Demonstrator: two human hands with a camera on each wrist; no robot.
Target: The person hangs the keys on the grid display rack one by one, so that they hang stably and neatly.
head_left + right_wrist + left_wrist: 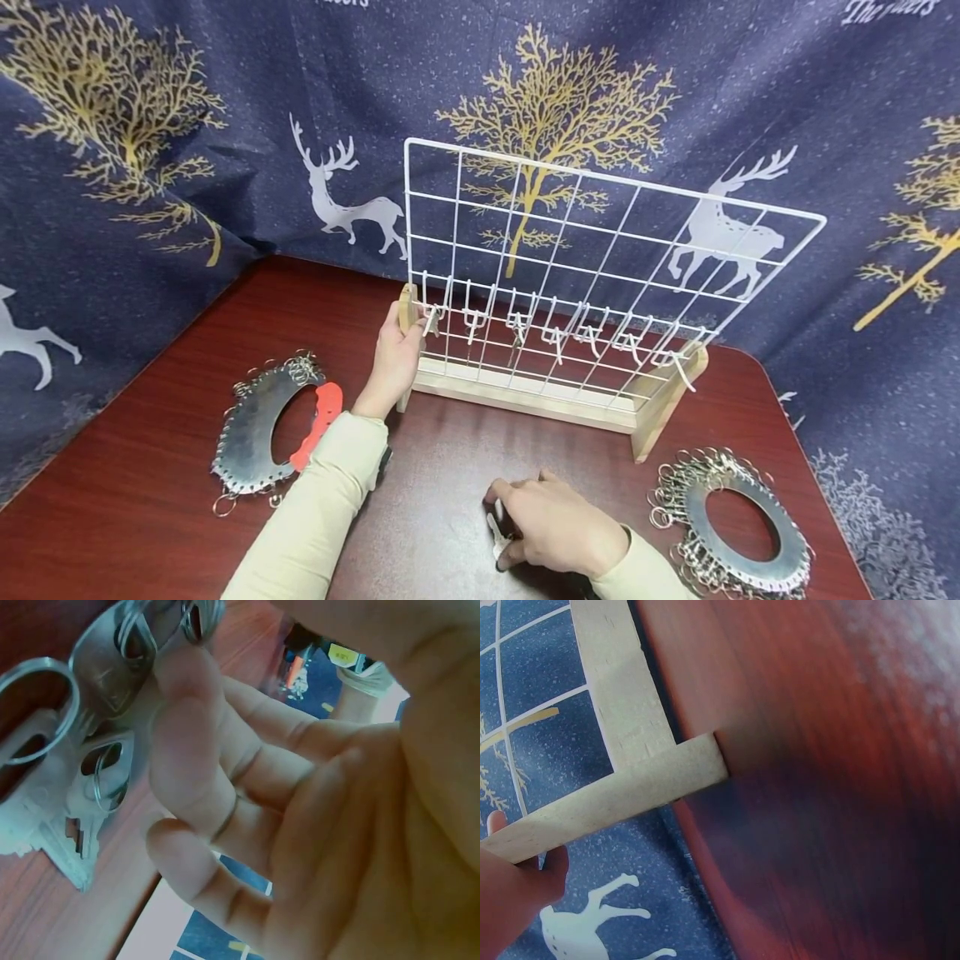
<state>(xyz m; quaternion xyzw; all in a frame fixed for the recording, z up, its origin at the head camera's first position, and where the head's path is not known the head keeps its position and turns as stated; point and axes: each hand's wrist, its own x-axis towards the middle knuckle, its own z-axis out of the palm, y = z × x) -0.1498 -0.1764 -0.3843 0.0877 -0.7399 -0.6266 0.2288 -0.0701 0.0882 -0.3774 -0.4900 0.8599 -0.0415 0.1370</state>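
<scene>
My left hand [395, 360] grips the left wooden end post [407, 310] of a white wire grid rack [617, 173]. The left wrist view shows the thumb and fingers round that wooden bar [607, 799]. Small metal keys hang on the left hooks of the rack. Low over the table, my right hand [561, 527] has its fingers loosely bent, with a silver key [497, 537] between thumb and forefinger. In the right wrist view several keys [101, 784] with split rings lie just beyond the fingertips [184, 746]. The hand hides the others from the head view.
At left on the brown table [172, 367] lies an oval metal plate [251, 433] with a red handle [324, 421] and rings along its rim. Another metal plate [772, 533], fringed with many rings, lies at right. A patterned blue cloth [247, 50] hangs behind.
</scene>
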